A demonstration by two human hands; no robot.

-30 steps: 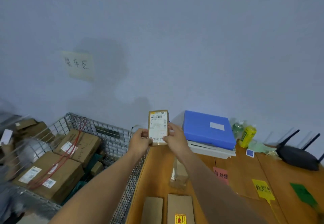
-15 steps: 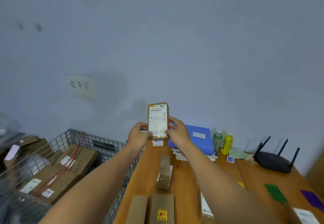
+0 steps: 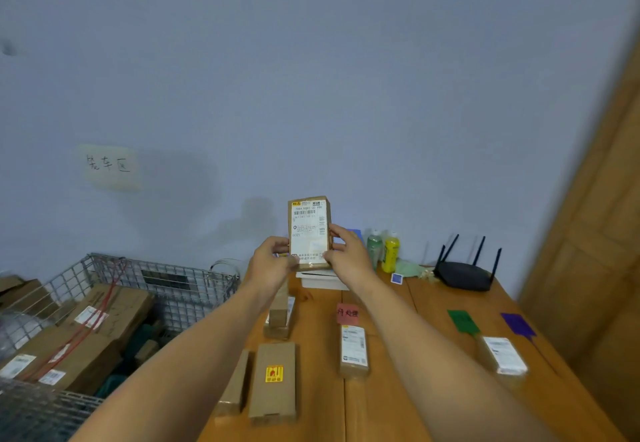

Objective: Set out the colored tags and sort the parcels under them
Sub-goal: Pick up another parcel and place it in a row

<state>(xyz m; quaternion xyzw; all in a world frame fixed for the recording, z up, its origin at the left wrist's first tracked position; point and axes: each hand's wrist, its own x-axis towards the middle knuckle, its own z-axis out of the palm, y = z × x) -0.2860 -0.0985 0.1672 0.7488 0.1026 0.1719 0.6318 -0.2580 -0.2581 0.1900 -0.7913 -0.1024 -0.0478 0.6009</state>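
Both hands — left hand (image 3: pixel 270 261), right hand (image 3: pixel 346 256) — grip a labelled parcel (image 3: pixel 309 232) upright above the table's (image 3: pixel 433 310) far edge. Red tag (image 3: pixel 347 313), green tag (image 3: pixel 462 321) and purple tag (image 3: pixel 517 325) lie below.

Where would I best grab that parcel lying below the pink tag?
Probably across its two long sides, from above: the parcel lies flat, label up, long and narrow, with bare table along both sides. The pink tag sits just beyond its far end, so avoid that end.

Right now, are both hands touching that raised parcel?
Touching. The head view shows the left hand and right hand pinching the parcel by its sides.
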